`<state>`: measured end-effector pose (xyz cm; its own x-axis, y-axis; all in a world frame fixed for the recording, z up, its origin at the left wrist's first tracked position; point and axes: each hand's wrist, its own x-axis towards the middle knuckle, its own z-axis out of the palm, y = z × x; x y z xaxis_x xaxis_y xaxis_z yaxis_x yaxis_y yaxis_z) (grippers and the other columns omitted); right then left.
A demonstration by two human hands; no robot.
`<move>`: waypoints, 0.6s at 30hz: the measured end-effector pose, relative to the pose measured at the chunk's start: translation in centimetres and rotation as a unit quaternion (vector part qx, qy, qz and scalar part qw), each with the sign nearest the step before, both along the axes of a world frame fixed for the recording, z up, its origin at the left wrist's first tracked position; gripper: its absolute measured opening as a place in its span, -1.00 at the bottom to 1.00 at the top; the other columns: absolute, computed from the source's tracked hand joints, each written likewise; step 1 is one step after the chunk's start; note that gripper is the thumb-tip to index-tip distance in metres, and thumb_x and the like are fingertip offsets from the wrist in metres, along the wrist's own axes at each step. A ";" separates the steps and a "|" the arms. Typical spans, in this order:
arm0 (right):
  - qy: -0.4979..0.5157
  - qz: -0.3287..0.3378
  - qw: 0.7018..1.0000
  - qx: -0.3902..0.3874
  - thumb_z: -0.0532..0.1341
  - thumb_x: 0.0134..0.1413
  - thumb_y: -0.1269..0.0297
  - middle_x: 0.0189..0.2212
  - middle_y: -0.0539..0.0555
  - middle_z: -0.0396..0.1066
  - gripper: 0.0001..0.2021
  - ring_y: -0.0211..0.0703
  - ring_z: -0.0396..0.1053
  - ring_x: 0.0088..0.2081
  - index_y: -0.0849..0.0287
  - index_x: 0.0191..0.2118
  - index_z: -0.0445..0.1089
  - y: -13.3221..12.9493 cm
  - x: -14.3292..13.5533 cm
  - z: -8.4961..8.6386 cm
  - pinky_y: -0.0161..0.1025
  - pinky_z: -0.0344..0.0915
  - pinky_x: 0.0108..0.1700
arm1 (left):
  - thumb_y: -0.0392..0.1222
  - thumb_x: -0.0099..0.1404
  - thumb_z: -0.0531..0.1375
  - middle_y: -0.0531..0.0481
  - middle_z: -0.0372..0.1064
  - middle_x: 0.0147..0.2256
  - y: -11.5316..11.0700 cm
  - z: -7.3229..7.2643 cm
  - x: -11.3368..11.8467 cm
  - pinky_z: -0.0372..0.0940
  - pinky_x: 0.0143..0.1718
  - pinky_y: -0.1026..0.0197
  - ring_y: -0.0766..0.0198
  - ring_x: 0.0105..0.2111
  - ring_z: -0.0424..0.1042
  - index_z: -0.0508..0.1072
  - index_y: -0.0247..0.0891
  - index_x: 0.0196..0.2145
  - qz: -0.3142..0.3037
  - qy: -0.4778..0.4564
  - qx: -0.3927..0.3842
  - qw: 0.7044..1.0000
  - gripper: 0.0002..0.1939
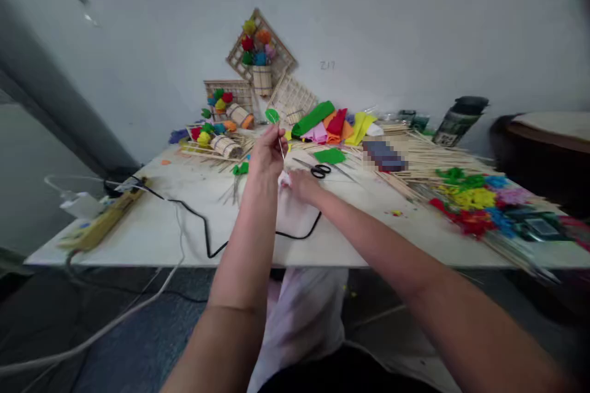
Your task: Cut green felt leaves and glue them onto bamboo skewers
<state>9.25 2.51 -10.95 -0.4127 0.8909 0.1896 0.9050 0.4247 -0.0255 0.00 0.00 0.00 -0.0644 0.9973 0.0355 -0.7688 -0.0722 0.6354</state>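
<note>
My left hand (271,146) is raised over the middle of the table, its fingers pinched on a thin wire stem (281,146). A round green felt piece (272,115) shows at the upper end of that wire, just above the fingertips. Lower and to the right, my right hand (303,186) is closed near the tabletop. A small whitish object (284,179) sticks out at its fingers, blurred, so its kind is unclear. Black-handled scissors (319,171) lie just beyond the right hand, close to a green felt square (329,155).
Felt rolls (314,120) and stick lattices with felt flowers (262,52) stand along the wall. Bamboo sticks (428,163), a phone-like item (385,155) and coloured felt pieces (474,198) cover the right side. A black cord (206,233) runs from a power strip (110,215) across the table.
</note>
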 end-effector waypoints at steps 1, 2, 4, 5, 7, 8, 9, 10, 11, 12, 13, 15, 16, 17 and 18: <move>0.001 -0.005 1.000 -0.003 -0.05 0.19 0.25 -0.05 0.32 0.35 -0.62 0.08 0.30 -0.02 0.33 0.05 0.24 0.1 -0.3 0.0 -0.10 0.19 -0.03 | -0.38 0.17 0.14 0.15 0.31 -0.64 0.1 -0.2 -0.1 0.18 -0.62 0.47 0.54 -0.69 0.27 0.35 -0.29 -0.48 -0.001 0.000 0.001 1.000 -0.91; 0.003 -0.009 1.000 -0.007 -0.06 0.20 0.27 -0.03 0.32 0.33 -0.62 0.07 0.29 -0.01 0.33 0.05 0.24 0.2 -0.7 0.0 -0.11 0.17 0.00 | -0.39 0.17 0.14 0.15 0.31 -0.64 0.2 -0.4 -0.1 0.18 -0.62 0.47 0.54 -0.69 0.27 0.34 -0.29 -0.48 -0.002 0.000 0.001 1.000 -0.90; 0.011 -0.017 1.000 -0.012 -0.08 0.20 0.30 -0.01 0.32 0.32 -0.62 0.05 0.27 0.00 0.34 0.05 0.25 0.3 -1.4 0.1 -0.12 0.15 0.02 | -0.39 0.17 0.14 0.16 0.31 -0.64 0.4 -0.8 -0.2 0.18 -0.61 0.48 0.55 -0.69 0.27 0.34 -0.30 -0.48 -0.003 0.000 0.001 1.000 -0.90; 0.017 -0.021 1.000 -0.013 -0.08 0.20 0.30 -0.01 0.33 0.31 -0.61 0.05 0.27 0.01 0.35 0.06 0.25 0.4 -1.8 0.2 -0.12 0.15 0.03 | -0.39 0.17 0.14 0.16 0.31 -0.64 0.5 -0.9 -0.2 0.18 -0.62 0.47 0.55 -0.69 0.27 0.34 -0.30 -0.48 -0.004 -0.001 0.001 1.000 -0.91; 0.028 -0.025 0.999 -0.021 -0.06 0.18 0.30 -0.02 0.34 0.31 -0.60 0.06 0.27 0.00 0.35 0.07 0.25 0.3 -2.3 0.6 -0.12 0.17 0.01 | -0.39 0.17 0.14 0.16 0.32 -0.64 0.7 -1.2 -0.1 0.18 -0.62 0.47 0.55 -0.70 0.27 0.35 -0.30 -0.46 -0.005 -0.003 -0.003 1.000 -0.92; 0.030 -0.023 0.999 -0.025 -0.04 0.16 0.29 -0.02 0.33 0.32 -0.60 0.07 0.27 -0.01 0.33 0.06 0.27 0.3 -2.4 0.9 -0.11 0.18 -0.01 | -0.39 0.16 0.15 0.16 0.32 -0.63 0.8 -1.3 -0.1 0.18 -0.62 0.47 0.55 -0.70 0.27 0.35 -0.30 -0.45 -0.005 -0.003 -0.005 1.000 -0.93; 0.031 -0.019 0.999 -0.026 -0.02 0.15 0.27 -0.02 0.32 0.32 -0.61 0.08 0.28 -0.01 0.30 0.04 0.29 0.3 -2.2 1.2 -0.10 0.19 -0.02 | -0.39 0.15 0.16 0.16 0.32 -0.63 0.9 -1.4 0.0 0.18 -0.62 0.47 0.55 -0.69 0.27 0.36 -0.30 -0.44 -0.005 -0.002 -0.004 1.000 -0.94; 0.030 -0.020 0.999 -0.026 0.00 0.13 0.26 -0.04 0.31 0.33 -0.62 0.09 0.29 -0.02 0.27 0.01 0.32 0.4 -1.8 1.5 -0.10 0.20 -0.04 | -0.39 0.14 0.17 0.16 0.31 -0.63 1.0 -1.6 0.0 0.18 -0.61 0.47 0.55 -0.69 0.27 0.36 -0.29 -0.43 -0.005 -0.002 -0.003 1.000 -0.95; 0.034 -0.022 0.999 -0.014 -0.01 0.14 0.25 -0.06 0.29 0.36 -0.64 0.08 0.30 -0.03 0.25 -0.04 0.37 0.5 -1.2 1.9 -0.10 0.20 -0.04 | -0.38 0.14 0.18 0.16 0.31 -0.63 1.2 -1.7 0.0 0.18 -0.61 0.47 0.55 -0.69 0.27 0.36 -0.29 -0.42 -0.006 -0.002 0.001 1.000 -0.95; 0.044 -0.037 0.998 0.000 -0.03 0.15 0.26 -0.07 0.29 0.37 -0.65 0.06 0.30 -0.02 0.25 -0.08 0.39 0.7 -0.4 2.2 -0.11 0.19 -0.03 | -0.39 0.14 0.18 0.16 0.32 -0.63 1.3 -1.9 0.0 0.18 -0.61 0.47 0.54 -0.68 0.27 0.37 -0.29 -0.40 -0.005 -0.002 0.006 1.000 -0.94; 0.056 -0.080 0.995 0.001 -0.04 0.16 0.27 -0.08 0.28 0.38 -0.65 0.05 0.31 -0.02 0.24 -0.10 0.41 1.0 0.5 2.5 -0.12 0.19 -0.04 | -0.39 0.14 0.17 0.16 0.32 -0.62 1.5 -2.1 0.1 0.18 -0.61 0.47 0.54 -0.68 0.28 0.37 -0.29 -0.39 -0.004 -0.002 0.011 1.000 -0.94; 0.090 -0.171 0.980 -0.041 -0.03 0.16 0.24 -0.11 0.25 0.42 -0.65 0.01 0.35 -0.06 0.22 -0.10 0.42 1.9 2.2 2.8 -0.16 0.22 -0.09 | -0.39 0.13 0.17 0.15 0.32 -0.62 1.7 -2.6 0.2 0.18 -0.61 0.47 0.54 -0.67 0.28 0.37 -0.30 -0.37 -0.001 -0.003 0.021 1.000 -0.92; 0.102 -0.195 0.973 -0.066 -0.01 0.15 0.21 -0.12 0.23 0.43 -0.65 0.00 0.36 -0.06 0.20 -0.09 0.41 2.3 2.9 2.8 -0.17 0.23 -0.10 | -0.38 0.13 0.18 0.15 0.32 -0.61 1.8 -2.9 0.3 0.18 -0.60 0.47 0.54 -0.67 0.28 0.37 -0.30 -0.37 0.000 -0.002 0.023 1.000 -0.92; 0.104 -0.200 0.970 -0.089 0.01 0.14 0.17 -0.11 0.20 0.43 -0.65 0.00 0.36 -0.06 0.18 -0.09 0.41 2.8 3.5 2.6 -0.17 0.23 -0.10 | -0.38 0.12 0.19 0.14 0.32 -0.61 1.9 -3.1 0.4 0.18 -0.59 0.47 0.54 -0.66 0.28 0.37 -0.31 -0.37 0.000 0.000 0.025 1.000 -0.92; 0.099 -0.211 0.967 -0.106 0.04 0.10 0.15 -0.09 0.18 0.43 -0.65 0.00 0.35 -0.04 0.17 -0.08 0.41 3.2 3.7 2.5 -0.17 0.24 -0.10 | -0.38 0.12 0.19 0.14 0.33 -0.61 2.0 -3.4 0.6 0.18 -0.59 0.47 0.54 -0.66 0.28 0.37 -0.31 -0.38 0.000 0.003 0.027 1.000 -0.92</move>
<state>12.98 5.71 -8.48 0.0211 0.9995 0.0217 0.9648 -0.0147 -0.2625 0.60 1.98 -3.38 -0.0639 0.9940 0.0892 -0.7644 -0.1062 0.6360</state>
